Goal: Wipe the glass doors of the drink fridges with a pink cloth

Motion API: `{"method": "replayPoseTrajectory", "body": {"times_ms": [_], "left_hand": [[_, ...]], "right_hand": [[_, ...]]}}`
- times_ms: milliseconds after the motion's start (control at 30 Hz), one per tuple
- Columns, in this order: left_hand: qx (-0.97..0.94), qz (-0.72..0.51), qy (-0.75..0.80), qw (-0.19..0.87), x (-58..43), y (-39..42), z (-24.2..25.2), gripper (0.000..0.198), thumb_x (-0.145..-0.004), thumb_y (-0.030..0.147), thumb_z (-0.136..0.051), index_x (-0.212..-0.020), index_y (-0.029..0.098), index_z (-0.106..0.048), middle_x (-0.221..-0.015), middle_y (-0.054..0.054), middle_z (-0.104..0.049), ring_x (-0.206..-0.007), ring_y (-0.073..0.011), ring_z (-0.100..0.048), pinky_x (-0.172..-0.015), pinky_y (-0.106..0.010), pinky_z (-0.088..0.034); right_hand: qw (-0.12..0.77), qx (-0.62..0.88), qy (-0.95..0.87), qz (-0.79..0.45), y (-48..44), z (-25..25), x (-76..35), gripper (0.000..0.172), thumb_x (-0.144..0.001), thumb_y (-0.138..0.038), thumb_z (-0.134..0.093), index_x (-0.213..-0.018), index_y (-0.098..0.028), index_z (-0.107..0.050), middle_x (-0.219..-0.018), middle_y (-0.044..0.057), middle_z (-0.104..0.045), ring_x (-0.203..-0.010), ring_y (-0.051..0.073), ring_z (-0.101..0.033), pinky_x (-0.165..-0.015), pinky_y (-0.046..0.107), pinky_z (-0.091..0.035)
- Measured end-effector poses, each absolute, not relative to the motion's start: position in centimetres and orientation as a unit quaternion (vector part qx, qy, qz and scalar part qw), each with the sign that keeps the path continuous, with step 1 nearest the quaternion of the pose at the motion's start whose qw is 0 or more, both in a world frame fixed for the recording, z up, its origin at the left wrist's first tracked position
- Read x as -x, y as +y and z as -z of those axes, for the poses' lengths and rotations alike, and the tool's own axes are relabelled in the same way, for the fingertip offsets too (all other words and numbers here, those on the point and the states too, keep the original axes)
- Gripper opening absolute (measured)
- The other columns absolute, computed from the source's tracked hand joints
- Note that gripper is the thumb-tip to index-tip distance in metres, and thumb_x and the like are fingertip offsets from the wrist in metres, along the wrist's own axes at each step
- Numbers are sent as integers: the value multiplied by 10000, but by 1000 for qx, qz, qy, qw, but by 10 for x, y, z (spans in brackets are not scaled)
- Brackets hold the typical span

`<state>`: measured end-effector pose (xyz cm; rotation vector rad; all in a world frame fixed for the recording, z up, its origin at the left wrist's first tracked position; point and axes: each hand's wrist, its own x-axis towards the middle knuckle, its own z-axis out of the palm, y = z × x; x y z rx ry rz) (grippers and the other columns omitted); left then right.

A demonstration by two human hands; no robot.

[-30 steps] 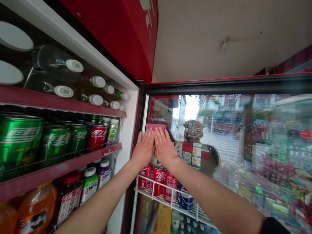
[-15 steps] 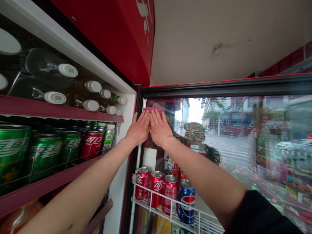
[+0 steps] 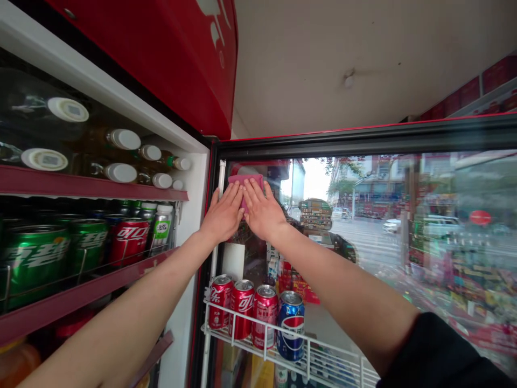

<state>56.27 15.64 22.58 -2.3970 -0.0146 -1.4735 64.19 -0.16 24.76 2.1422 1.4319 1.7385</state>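
Observation:
Both palms face the inside of the glass door of a drinks fridge, near its upper hinge-side corner. A folded pink cloth lies flat against the glass, with its top edge showing above my fingers. My left hand presses on the cloth's left part, fingers stretched out, thumb towards the other hand. Beside it, my right hand lies over the cloth's right part, also with straight fingers. The palms hide the cloth's lower part.
Below my hands, a white wire door rack holds red cola cans and a blue Pepsi can. Shelves on the left carry green cans and white-capped bottles. A red fridge header juts out overhead.
My hands and the cloth have slid slightly right across the glass, away from the hinge-side edge. The camera view has turned a little to the right.

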Motion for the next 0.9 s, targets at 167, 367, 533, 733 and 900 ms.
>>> {"method": "replayPoseTrajectory", "body": {"times_ms": [167, 367, 533, 733, 900], "left_hand": [[836, 528, 21, 145, -566, 110, -227, 724, -1103, 345, -358, -1777, 101, -259, -1873, -180, -203, -1747, -333, -222, -1409, -643, -170], [833, 538, 49, 117, -577, 41, -232, 731, -1081, 303, -389, -1770, 91, -267, -1881, -171, -165, -1754, -331, -196, -1410, -652, -170], [827, 546, 71, 119, -586, 0, -235, 741, -1083, 298, -384, -1783, 109, -231, -1884, -146, -153, -1761, -314, -170, -1416, -662, -126], [824, 540, 87, 145, -586, 2, -238, 749, -1091, 333, -396, -1789, 123, -225, -1877, -120, -190, -1760, -284, -184, -1434, -625, -78], [827, 538, 64, 153, -574, 59, -244, 752, -1079, 325, -395, -1777, 83, -248, -1859, -183, -236, -1749, -315, -221, -1427, -624, -104]], "right_hand": [[28, -694, 438, -571, -53, -246, -638, 779, -1043, -325, -460, -1734, 12, -339, -1851, 203, -225, -1752, 367, -185, -1431, 653, -52], [26, -704, 416, -575, -124, -247, -638, 772, -1032, -304, -441, -1719, 39, -359, -1844, 230, -232, -1746, 393, -195, -1423, 663, -71], [18, -689, 407, -600, -170, -243, -644, 773, -1036, -305, -435, -1718, 49, -351, -1836, 251, -242, -1736, 416, -220, -1409, 692, -103], [-18, -692, 381, -613, -161, -237, -642, 784, -1011, -281, -460, -1702, 79, -365, -1819, 279, -267, -1738, 430, -196, -1413, 679, -131], [-4, -712, 394, -581, -98, -249, -627, 762, -1022, -248, -480, -1704, 73, -365, -1830, 261, -229, -1750, 402, -153, -1433, 636, -109]]}}
